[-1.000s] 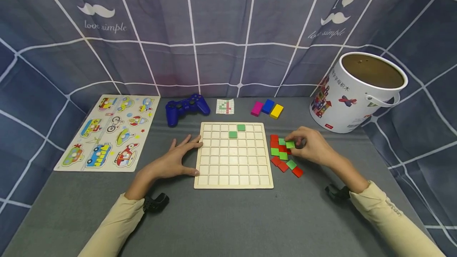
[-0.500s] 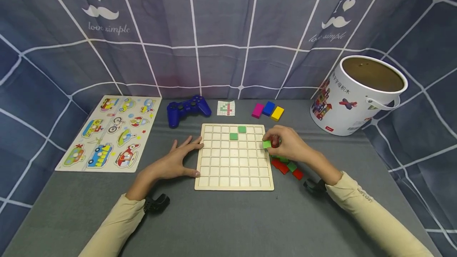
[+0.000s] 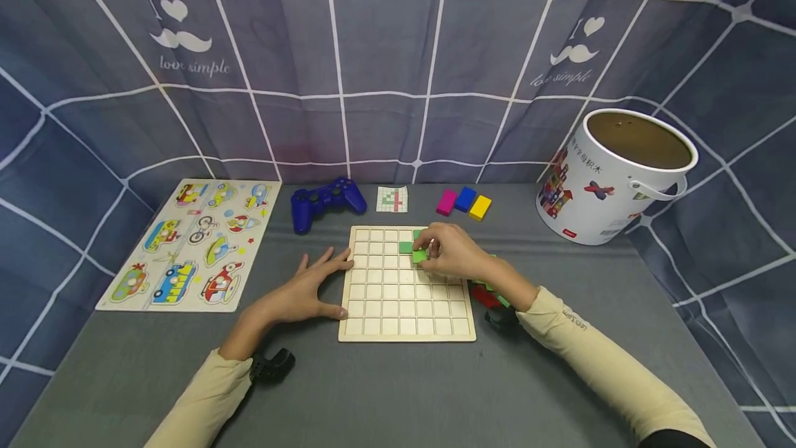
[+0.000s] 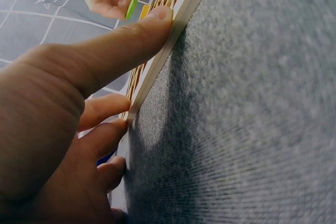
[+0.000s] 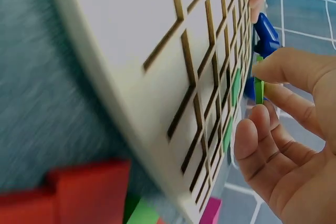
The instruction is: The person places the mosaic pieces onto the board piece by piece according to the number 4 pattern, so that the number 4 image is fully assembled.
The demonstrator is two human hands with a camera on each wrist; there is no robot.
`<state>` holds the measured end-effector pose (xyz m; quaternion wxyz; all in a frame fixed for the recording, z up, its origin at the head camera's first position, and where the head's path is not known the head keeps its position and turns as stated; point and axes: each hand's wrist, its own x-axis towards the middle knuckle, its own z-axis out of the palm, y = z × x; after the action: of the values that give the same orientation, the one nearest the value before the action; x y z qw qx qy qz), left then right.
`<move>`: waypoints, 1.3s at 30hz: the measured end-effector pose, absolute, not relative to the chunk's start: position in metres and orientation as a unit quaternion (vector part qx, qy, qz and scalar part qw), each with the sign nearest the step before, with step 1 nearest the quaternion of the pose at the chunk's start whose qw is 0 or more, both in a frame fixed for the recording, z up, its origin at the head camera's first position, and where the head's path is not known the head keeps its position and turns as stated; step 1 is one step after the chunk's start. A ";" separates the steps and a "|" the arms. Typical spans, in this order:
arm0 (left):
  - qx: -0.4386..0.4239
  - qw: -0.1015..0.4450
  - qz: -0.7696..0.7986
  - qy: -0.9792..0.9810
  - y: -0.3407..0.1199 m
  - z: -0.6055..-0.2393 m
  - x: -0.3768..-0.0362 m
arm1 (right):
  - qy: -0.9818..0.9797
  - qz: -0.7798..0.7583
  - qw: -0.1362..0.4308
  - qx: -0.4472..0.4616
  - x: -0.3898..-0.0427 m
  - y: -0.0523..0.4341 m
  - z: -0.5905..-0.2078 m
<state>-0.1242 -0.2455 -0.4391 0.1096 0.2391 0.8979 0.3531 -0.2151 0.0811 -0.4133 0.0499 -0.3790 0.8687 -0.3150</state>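
Observation:
A pale wooden grid board (image 3: 379,316) lies on the table in front of me. My left hand (image 3: 297,296) rests at its left edge, fingers spread, with the thumb and fingertips against the rim in the left wrist view. Over the board's upper right part, my right hand (image 3: 459,253) pinches a green square tile (image 3: 419,256) between thumb and fingers. That tile stands on edge above the grid in the right wrist view. Two other green tiles sit in cells: one green tile (image 3: 405,247) just left of the held tile, the other partly covered by my right fingers.
Red and green tiles (image 3: 485,295) lie right of the board, partly under my right forearm. Behind the board are a blue game controller (image 3: 326,202), a patterned card (image 3: 392,200) and magenta, blue and yellow blocks (image 3: 464,199). A picture puzzle (image 3: 195,247) lies left, a white bucket (image 3: 616,185) stands right.
My right hand has picked a green tile from the loose tiles and carried it left over the board's upper part. My left hand has stayed at the board's edge.

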 end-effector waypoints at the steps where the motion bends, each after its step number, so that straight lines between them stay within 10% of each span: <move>1: 0.239 0.109 0.353 0.898 -0.246 -0.440 -0.124 | 0.868 -0.315 0.052 -0.381 -0.216 0.077 -0.415; 26: 0.224 0.111 0.340 0.907 -0.242 -0.438 -0.123 | 0.853 -0.274 0.110 -0.431 -0.234 0.025 -0.420; 39: 0.222 0.110 0.348 0.904 -0.242 -0.437 -0.124 | 0.860 -0.330 0.095 -0.377 -0.234 0.073 -0.399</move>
<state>-0.1242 -0.2423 -0.4367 0.1102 0.2219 0.9042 0.3479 -0.2344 0.0733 -0.3987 0.0946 -0.3774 0.8601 -0.3301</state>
